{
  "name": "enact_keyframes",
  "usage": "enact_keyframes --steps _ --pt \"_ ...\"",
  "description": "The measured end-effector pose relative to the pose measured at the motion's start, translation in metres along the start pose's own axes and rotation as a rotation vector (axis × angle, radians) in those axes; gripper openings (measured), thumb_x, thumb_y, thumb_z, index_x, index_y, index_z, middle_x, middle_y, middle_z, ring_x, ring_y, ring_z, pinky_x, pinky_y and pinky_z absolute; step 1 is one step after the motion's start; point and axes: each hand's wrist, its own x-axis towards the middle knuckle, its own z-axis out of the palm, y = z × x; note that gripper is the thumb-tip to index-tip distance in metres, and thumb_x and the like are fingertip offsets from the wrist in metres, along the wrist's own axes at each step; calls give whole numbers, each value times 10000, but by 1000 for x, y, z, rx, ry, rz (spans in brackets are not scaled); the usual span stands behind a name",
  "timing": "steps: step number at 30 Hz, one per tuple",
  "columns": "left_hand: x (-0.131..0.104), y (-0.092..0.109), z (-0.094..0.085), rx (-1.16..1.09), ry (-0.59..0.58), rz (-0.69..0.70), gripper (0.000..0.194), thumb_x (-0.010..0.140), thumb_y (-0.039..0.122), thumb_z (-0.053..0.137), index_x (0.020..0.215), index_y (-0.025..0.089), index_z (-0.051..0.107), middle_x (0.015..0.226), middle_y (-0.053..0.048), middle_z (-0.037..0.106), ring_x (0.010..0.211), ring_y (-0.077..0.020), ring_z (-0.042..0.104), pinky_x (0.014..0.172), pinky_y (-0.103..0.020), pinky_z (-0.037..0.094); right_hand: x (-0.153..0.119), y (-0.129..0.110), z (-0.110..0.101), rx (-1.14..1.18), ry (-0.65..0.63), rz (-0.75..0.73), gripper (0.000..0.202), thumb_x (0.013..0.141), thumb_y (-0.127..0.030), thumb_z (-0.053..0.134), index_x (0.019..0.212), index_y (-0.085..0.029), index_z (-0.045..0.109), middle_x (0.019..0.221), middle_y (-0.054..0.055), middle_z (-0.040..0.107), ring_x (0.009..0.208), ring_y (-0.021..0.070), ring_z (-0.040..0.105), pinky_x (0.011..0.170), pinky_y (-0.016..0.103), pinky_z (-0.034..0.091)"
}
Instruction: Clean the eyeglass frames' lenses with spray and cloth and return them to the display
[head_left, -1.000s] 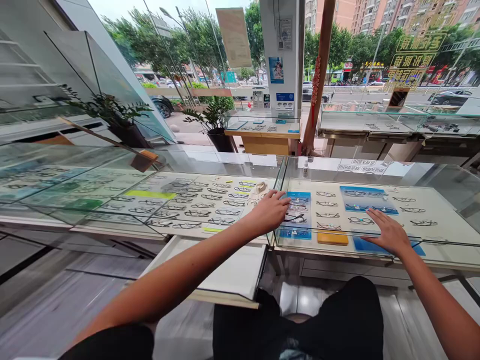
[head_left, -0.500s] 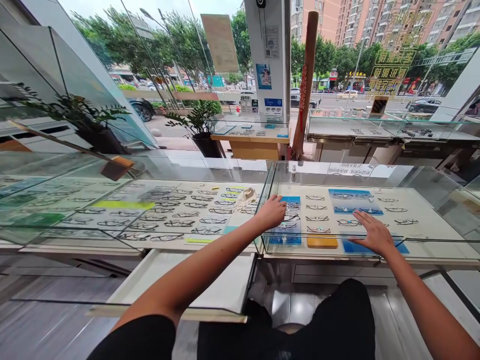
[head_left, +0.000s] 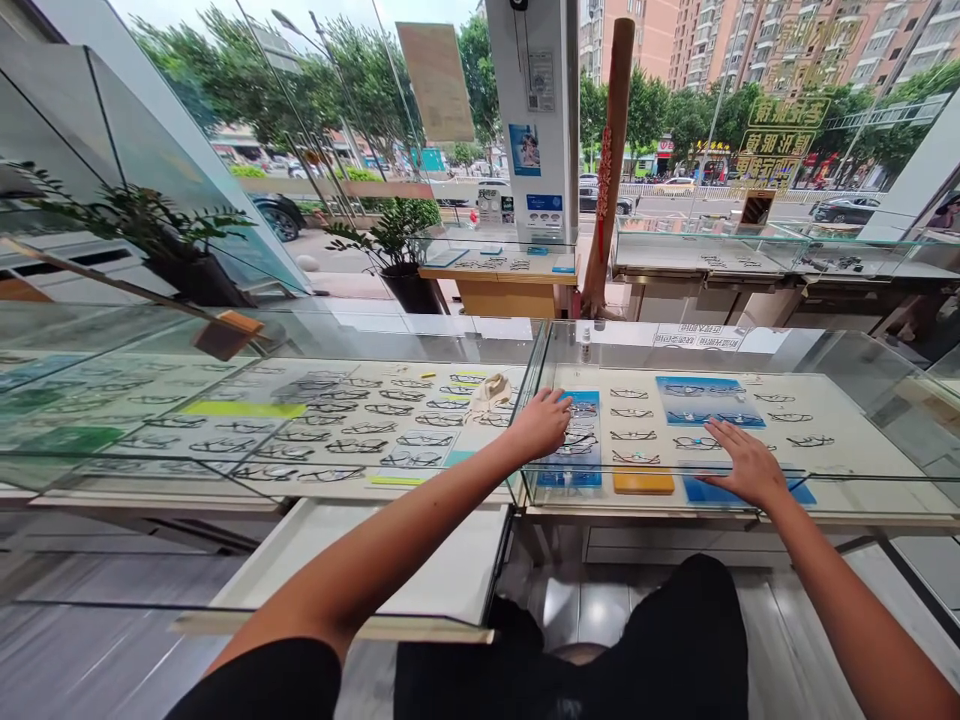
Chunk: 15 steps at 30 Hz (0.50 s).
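My left hand point(head_left: 541, 424) rests on the glass top of the display case, near the seam between two cases, with fingers spread and nothing held. Beneath and beside it lies a blue sheet point(head_left: 587, 402) with several eyeglasses. Flat on the same glass, my right hand point(head_left: 744, 465) has its fingers apart and is empty. Close to its fingertips, under the glass, is a blue and white sheet point(head_left: 709, 402) bearing glasses. A yellow-orange case point(head_left: 643, 482) sits between the hands inside the display.
An open white drawer point(head_left: 442, 570) juts out below the left case. A beige cloth point(head_left: 491, 396) lies near the seam. A small bottle point(head_left: 586, 345) stands behind. Further left is a wooden block point(head_left: 228, 334); potted plants point(head_left: 401, 255) stand by the window.
The view has shifted very slightly. Both hands keep nearly the same places on the glass.
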Motion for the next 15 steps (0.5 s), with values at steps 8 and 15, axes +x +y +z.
enact_keyframes --steps 8,15 --pt "-10 5 -1 -41 8 -13 332 941 264 624 1207 131 772 1543 -199 610 1473 -380 488 1203 -529 358 0 1 -1 -20 1 -8 977 909 -847 497 1698 -286 371 1672 83 522 1506 396 534 1158 550 529" --pt "-23 -2 -12 -115 39 -36 346 922 282 630 1227 173 751 1609 -153 561 1502 -360 465 1199 -515 380 -1 4 1 -23 22 -2 976 899 -860 495 1684 -288 402 1651 73 552 1483 383 561 1148 527 536"
